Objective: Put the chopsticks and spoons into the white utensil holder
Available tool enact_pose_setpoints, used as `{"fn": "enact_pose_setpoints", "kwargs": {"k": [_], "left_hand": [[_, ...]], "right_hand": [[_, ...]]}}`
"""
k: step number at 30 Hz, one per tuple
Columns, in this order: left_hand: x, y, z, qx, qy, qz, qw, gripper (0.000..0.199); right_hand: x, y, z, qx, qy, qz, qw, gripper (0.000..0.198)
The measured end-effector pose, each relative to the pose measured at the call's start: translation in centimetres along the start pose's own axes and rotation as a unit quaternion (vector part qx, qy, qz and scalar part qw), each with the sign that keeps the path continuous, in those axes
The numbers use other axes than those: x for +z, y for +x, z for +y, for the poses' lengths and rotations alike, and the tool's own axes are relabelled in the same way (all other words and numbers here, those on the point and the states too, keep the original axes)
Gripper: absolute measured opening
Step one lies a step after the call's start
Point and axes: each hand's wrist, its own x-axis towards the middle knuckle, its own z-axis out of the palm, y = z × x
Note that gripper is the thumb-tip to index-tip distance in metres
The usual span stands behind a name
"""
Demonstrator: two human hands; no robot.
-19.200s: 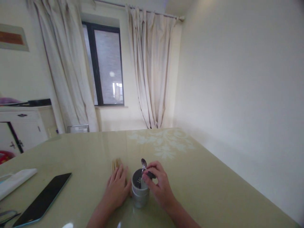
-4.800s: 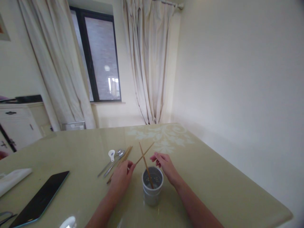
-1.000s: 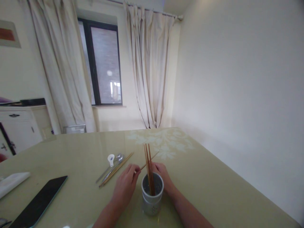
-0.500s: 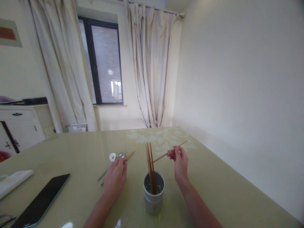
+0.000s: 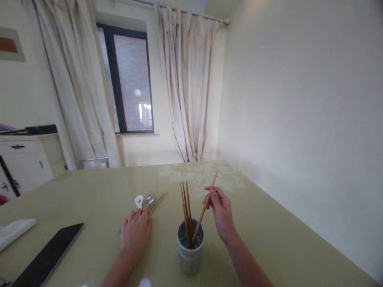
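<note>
My right hand (image 5: 221, 211) pinches a wooden chopstick (image 5: 209, 197) between thumb and fingers. It slants down to the left, its lower end inside the mouth of a grey cylindrical holder (image 5: 190, 261). Several darker chopsticks (image 5: 186, 203) stand in that holder, leaning slightly left. To the left, my left hand (image 5: 136, 231) lies palm down on the table, fingers stretched forward over the near ends of loose chopsticks (image 5: 158, 202). Just beyond its fingers are a white spoon (image 5: 139, 201) and shiny metal spoons (image 5: 150, 199), their handles partly hidden by the hand.
A black tablet-like slab (image 5: 49, 255) lies on the glossy green table (image 5: 254, 239) at the left, near a white object (image 5: 18, 231). A wall (image 5: 299, 119) runs along the table's right side. Curtains (image 5: 191, 79) and a window (image 5: 133, 79) are behind.
My right hand has tilted its chopstick steeper and brought the lower end into the holder. My left hand has drawn back slightly, uncovering more of the loose chopsticks and spoons. The view has shifted slightly.
</note>
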Motion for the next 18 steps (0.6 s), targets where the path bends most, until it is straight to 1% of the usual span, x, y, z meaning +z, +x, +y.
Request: {"fn": "enact_pose_setpoints", "kwargs": {"k": [4,11,14,18], "left_hand": [[-0.1,-0.1,-0.1,-0.013,0.007,-0.010,1.000,0.034],[-0.2,-0.3,0.9,-0.010,-0.006,-0.015,1.000,0.038],[-0.2,-0.3,0.9,-0.011,-0.012,-0.021,1.000,0.035],[-0.2,-0.5,0.5,-0.021,-0.016,-0.025,0.999,0.030]], "right_hand": [[0.7,-0.7,0.2,0.018,-0.040,-0.039,0.998,0.049],[1.2,-0.8,1.4,0.060,-0.030,-0.082,0.994,0.046],[1.2,-0.8,1.6,0.058,-0.047,-0.088,0.993,0.042],[1.1,-0.9,1.5,0.051,-0.095,-0.099,0.989,0.041]]}}
